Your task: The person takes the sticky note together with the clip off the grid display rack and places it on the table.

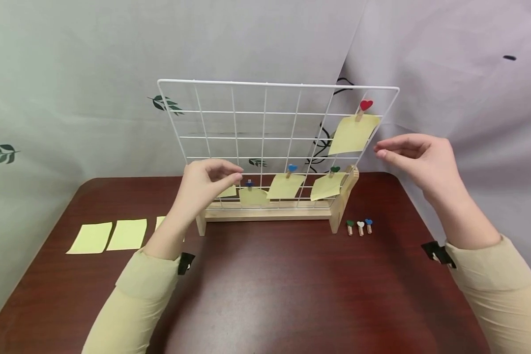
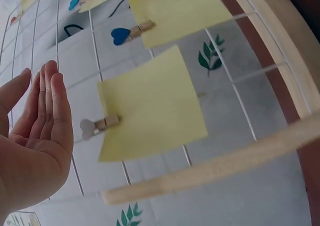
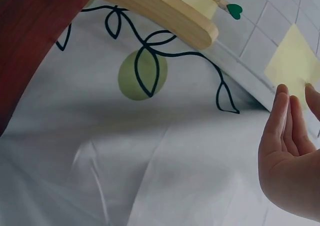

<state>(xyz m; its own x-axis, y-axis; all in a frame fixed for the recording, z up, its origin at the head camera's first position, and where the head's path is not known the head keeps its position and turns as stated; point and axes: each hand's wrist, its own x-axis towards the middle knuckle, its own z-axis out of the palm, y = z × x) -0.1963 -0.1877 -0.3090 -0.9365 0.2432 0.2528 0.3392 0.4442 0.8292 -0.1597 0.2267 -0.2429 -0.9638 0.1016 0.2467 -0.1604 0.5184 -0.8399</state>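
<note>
A white wire grid (image 1: 265, 112) stands upright in a wooden base (image 1: 270, 214). My left hand (image 1: 199, 183) hovers before its left side, fingers loosely bent and holding nothing, hiding part of a yellow note (image 2: 152, 108) pegged by a white-heart clothespin (image 2: 88, 129). Beside the grid's right edge is my right hand (image 1: 427, 160), empty, thumb and fingers apart. Closest to it hangs a yellow note (image 1: 353, 135) under a red-heart clothespin (image 1: 366, 105). Lower down, more notes hang from a dark blue-heart (image 1: 249, 184), a blue-heart (image 1: 292, 168) and a green-heart clothespin (image 1: 334, 170).
Yellow notes (image 1: 127, 235) lie in a row on the dark red table (image 1: 265, 285) at left, one partly behind my left forearm. Right of the base lie three small clothespins: green (image 1: 350, 227), white (image 1: 360, 228) and blue (image 1: 369, 226). A pale curtain (image 1: 93, 73) closes off the back.
</note>
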